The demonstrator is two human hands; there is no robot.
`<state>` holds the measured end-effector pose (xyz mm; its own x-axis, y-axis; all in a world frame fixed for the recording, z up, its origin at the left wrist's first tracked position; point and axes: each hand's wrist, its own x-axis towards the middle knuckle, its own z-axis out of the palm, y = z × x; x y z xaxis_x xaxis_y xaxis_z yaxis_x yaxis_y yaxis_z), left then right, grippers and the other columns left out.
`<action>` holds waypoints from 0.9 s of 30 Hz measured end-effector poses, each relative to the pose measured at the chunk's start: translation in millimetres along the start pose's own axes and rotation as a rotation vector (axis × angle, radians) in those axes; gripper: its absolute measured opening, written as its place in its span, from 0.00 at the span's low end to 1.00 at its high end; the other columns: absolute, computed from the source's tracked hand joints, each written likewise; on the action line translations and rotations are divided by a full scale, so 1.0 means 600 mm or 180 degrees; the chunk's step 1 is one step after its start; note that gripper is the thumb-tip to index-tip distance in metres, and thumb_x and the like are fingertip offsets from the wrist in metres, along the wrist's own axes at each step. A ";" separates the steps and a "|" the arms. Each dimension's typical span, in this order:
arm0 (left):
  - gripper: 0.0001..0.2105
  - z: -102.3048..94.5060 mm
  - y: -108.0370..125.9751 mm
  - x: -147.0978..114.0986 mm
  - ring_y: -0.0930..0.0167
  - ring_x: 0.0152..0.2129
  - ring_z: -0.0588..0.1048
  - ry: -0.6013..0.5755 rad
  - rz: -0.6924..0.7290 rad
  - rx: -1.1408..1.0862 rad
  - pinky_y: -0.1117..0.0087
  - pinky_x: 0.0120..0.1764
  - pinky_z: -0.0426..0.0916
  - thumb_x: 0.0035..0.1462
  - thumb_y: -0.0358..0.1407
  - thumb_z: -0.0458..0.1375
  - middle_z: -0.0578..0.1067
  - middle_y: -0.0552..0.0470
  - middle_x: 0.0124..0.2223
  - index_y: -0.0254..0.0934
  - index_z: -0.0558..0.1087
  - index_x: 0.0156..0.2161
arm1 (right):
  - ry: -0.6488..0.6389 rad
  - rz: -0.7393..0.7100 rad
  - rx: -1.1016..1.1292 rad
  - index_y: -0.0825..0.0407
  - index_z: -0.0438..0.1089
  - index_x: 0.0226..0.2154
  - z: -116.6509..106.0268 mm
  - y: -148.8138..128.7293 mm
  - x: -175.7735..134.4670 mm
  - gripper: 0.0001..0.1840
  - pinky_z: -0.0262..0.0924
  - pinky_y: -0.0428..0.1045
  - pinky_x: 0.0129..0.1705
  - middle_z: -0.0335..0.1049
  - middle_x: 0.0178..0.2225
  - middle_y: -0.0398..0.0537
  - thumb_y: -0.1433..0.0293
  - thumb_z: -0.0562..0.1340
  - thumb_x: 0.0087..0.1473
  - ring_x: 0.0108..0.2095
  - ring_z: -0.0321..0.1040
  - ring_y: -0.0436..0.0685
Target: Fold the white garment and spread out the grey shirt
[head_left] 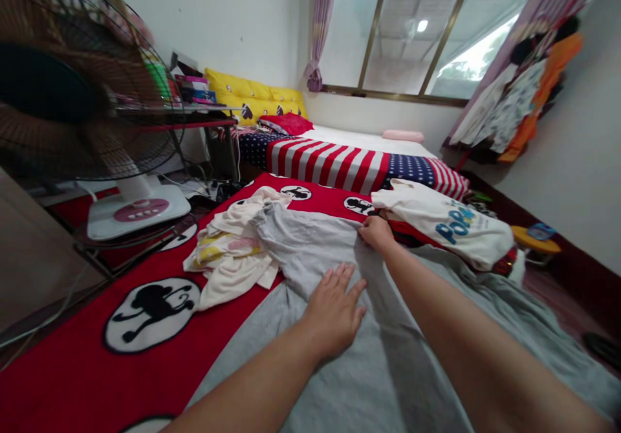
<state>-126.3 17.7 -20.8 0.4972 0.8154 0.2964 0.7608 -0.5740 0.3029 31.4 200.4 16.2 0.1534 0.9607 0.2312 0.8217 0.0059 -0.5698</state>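
Observation:
A light grey garment (310,239) lies spread over a red blanket (72,362) with black monkey prints. My left hand (334,307) rests flat on the cloth, fingers stretched out. At the garment's far right corner, my right hand (376,232) has its fingers closed on the edge of the fabric. Left of the garment is a crumpled cream shirt (242,271) with a yellow and pink print. Just beyond my right hand sits a white T-shirt (446,222) with blue lettering, on top of other clothes. More grey cloth (509,310) lies under my right forearm.
On the left stands a fan (140,203) with a white base, close to a small desk (194,112). A bed with a stars-and-stripes cover (330,161) runs along the window wall. Clothes (524,103) hang at the right, above a yellow stool (536,240).

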 end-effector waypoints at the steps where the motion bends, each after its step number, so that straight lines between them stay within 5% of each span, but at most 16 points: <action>1: 0.23 0.001 0.000 0.000 0.61 0.65 0.48 0.0008 -0.0001 -0.0003 0.54 0.64 0.46 0.64 0.44 0.44 0.52 0.42 0.67 0.41 0.59 0.62 | 0.0044 0.0020 0.0056 0.55 0.71 0.28 0.004 0.002 0.004 0.04 0.62 0.53 0.41 0.74 0.27 0.56 0.75 0.62 0.43 0.35 0.72 0.63; 9: 0.24 0.003 -0.004 0.003 0.62 0.64 0.49 0.0028 0.0025 0.0085 0.55 0.64 0.47 0.64 0.45 0.45 0.53 0.43 0.67 0.41 0.59 0.62 | 0.0027 -0.0435 0.0764 0.57 0.62 0.51 0.018 0.002 -0.057 0.26 0.64 0.50 0.44 0.68 0.50 0.57 0.73 0.59 0.47 0.44 0.70 0.56; 15: 0.23 0.004 -0.007 0.006 0.62 0.64 0.51 0.0022 0.0063 0.0156 0.55 0.63 0.48 0.63 0.43 0.47 0.54 0.44 0.67 0.41 0.60 0.62 | -0.0418 -0.1156 0.0702 0.50 0.70 0.42 -0.096 0.032 -0.240 0.15 0.61 0.56 0.51 0.72 0.45 0.51 0.68 0.60 0.50 0.47 0.68 0.58; 18: 0.23 0.005 -0.007 0.007 0.61 0.64 0.52 0.0014 0.0067 0.0207 0.55 0.63 0.48 0.63 0.42 0.48 0.55 0.43 0.66 0.40 0.61 0.61 | -0.0608 -0.1407 0.0301 0.49 0.69 0.46 -0.157 0.075 -0.356 0.15 0.59 0.56 0.55 0.68 0.51 0.53 0.65 0.58 0.55 0.52 0.65 0.59; 23: 0.22 0.006 -0.007 0.008 0.60 0.63 0.54 -0.0002 0.0083 0.0309 0.55 0.62 0.48 0.63 0.41 0.48 0.57 0.41 0.66 0.38 0.63 0.60 | -0.0303 -0.0980 -0.0724 0.49 0.58 0.60 -0.229 0.194 -0.497 0.28 0.53 0.60 0.60 0.55 0.62 0.55 0.60 0.56 0.58 0.61 0.54 0.61; 27: 0.22 0.008 -0.009 0.008 0.60 0.63 0.54 0.0025 0.0130 0.0272 0.54 0.62 0.48 0.63 0.41 0.47 0.57 0.41 0.65 0.38 0.63 0.60 | 0.0047 -0.0596 -0.1139 0.52 0.65 0.55 -0.273 0.276 -0.533 0.28 0.55 0.64 0.59 0.59 0.60 0.58 0.56 0.55 0.57 0.60 0.57 0.65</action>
<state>-125.9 25.1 -25.2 0.5255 0.7907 0.3141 0.7729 -0.5980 0.2121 208.4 -151.7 -22.9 -0.0113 0.9481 0.3177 0.9750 0.0809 -0.2067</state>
